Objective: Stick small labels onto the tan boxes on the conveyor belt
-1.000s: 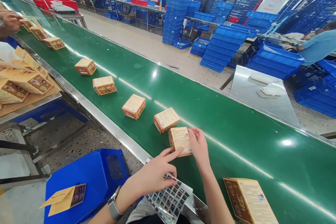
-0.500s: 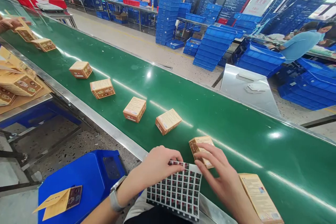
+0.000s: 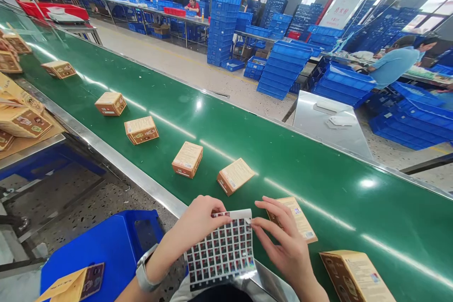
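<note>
My left hand (image 3: pixel 193 229) holds a sheet of small stickers (image 3: pixel 221 252) by its top left edge, over the near rail of the green conveyor belt (image 3: pixel 318 184). My right hand (image 3: pixel 283 240) pinches at the sheet's top right corner, fingers on a sticker there. Just beyond my right hand a small tan carton (image 3: pixel 295 217) lies flat on the belt. Another tan carton (image 3: pixel 356 276) sits at the lower right. More cartons trail away to the left: one (image 3: pixel 235 175) close by, then one (image 3: pixel 187 159) further along, then one (image 3: pixel 141 130) beyond that.
A blue stool (image 3: pixel 106 245) with a folded flat carton (image 3: pixel 72 285) stands at lower left. Stacked flat cartons (image 3: pixel 21 120) lie on a side table at left. Blue crates (image 3: pixel 283 68) are stacked across the aisle. A person in a light blue shirt (image 3: pixel 394 63) works at far right.
My right hand left the carton on the belt and moved to the sticker sheet's corner. The sheet was raised and turned up flat. The cartons drifted right along the belt.
</note>
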Action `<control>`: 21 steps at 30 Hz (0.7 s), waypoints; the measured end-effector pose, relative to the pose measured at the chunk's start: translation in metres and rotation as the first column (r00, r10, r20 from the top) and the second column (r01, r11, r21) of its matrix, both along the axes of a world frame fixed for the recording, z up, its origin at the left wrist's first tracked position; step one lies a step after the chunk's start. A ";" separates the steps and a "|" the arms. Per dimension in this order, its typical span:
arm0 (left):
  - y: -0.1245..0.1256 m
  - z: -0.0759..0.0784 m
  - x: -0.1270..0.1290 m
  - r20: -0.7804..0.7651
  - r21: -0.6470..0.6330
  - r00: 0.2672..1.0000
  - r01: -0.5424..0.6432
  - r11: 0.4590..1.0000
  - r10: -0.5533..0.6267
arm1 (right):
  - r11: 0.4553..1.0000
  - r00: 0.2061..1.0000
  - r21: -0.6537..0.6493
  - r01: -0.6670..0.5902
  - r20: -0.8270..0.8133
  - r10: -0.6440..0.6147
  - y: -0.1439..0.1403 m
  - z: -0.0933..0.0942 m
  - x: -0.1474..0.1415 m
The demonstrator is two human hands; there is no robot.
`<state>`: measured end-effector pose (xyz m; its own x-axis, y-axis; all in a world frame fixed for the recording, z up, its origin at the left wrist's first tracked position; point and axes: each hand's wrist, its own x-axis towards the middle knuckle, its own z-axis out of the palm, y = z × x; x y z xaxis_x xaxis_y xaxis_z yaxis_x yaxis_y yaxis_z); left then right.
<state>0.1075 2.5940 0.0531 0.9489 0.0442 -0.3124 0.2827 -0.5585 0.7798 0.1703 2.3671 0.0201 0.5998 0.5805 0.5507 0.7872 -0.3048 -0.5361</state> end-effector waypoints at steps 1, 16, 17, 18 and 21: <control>0.005 -0.002 0.003 0.016 0.023 1.000 -0.005 1.000 0.005 | 0.998 0.995 0.049 0.048 -0.092 -0.044 0.001 -0.004 0.004; -0.010 -0.034 0.032 0.165 0.097 0.930 0.317 0.943 -0.330 | 0.686 0.432 0.376 0.623 -0.897 0.099 0.052 -0.048 0.070; -0.015 -0.036 0.030 0.165 0.125 0.928 0.318 0.940 -0.335 | 0.684 0.429 0.362 0.634 -0.900 0.078 0.052 -0.048 0.071; -0.021 -0.038 0.028 0.169 0.156 0.922 0.323 0.933 -0.348 | 0.677 0.424 0.348 0.649 -0.904 0.059 0.053 -0.049 0.071; -0.034 -0.045 0.024 0.201 0.257 0.896 0.342 0.904 -0.396 | 0.648 0.414 0.323 0.690 -0.910 0.013 0.054 -0.054 0.067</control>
<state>0.1313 2.5605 0.0077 0.9538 -0.2858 -0.0928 -0.1592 -0.7425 0.6507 0.2371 2.4209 -0.0335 0.9758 -0.0350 -0.2158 -0.2030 0.2212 -0.9539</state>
